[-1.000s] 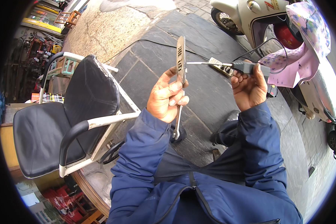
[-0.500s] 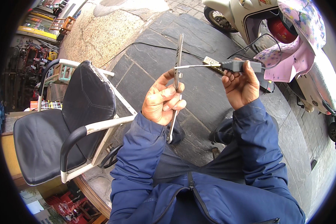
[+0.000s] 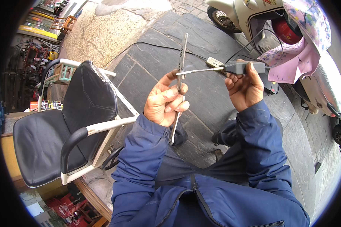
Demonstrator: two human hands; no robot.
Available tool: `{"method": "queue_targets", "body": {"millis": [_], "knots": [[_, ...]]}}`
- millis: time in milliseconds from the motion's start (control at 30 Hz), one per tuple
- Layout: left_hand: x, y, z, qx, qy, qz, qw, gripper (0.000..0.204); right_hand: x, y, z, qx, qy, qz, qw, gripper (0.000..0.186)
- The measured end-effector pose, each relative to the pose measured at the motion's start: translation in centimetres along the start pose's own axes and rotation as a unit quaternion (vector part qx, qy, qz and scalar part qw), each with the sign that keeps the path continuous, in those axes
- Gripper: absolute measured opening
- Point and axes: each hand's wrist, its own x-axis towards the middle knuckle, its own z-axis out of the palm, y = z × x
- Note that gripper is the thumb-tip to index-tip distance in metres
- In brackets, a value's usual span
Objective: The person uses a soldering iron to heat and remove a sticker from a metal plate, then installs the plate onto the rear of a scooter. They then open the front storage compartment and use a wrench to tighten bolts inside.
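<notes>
My left hand [image 3: 165, 102] is closed around a long, thin, slotted metal strip [image 3: 182, 55], seen nearly edge-on and standing upright. Its lower end reaches down past my fingers toward my knees. In my right hand [image 3: 244, 85] is a corded soldering iron [image 3: 242, 67] with a dark grey, blocky handle, pinched between thumb and fingers. The iron's thin, pale rod [image 3: 202, 70] points left, and its tip crosses the strip just above my left fingers. Whether tip and strip touch, I cannot tell.
A black chair [image 3: 89, 109] with worn white tubing stands at my left. A pale power strip [image 3: 215, 62] lies on the dark paving beyond my right hand, with a black cable [image 3: 155, 44] trailing left. The white scooter [image 3: 250, 17] with a pink floral cover [image 3: 291, 62] is at right.
The soldering iron's tip has moved slightly down along the metal strip, so its rod now slants a little. The strip's upper end has tipped slightly right. Both hands stay nearly in place.
</notes>
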Motion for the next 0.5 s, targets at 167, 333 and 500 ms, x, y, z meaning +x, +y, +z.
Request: {"method": "queue_targets", "body": {"millis": [167,333,500], "knots": [[-0.04,0.05,0.11,-0.003,0.006,-0.007,1.000,0.050,0.07,-0.27,0.27,0.019,0.013,-0.009,1.000,0.036],[-0.05,0.09,0.13,-0.003,0.006,-0.008,1.000,0.051,-0.08,-0.40,0.54,0.032,0.003,0.004,0.999,0.032],[0.04,0.11,0.41,-0.012,0.003,-0.008,1.000,0.052,0.06,-0.34,0.47,0.024,0.018,-0.004,1.000,0.033]]}}
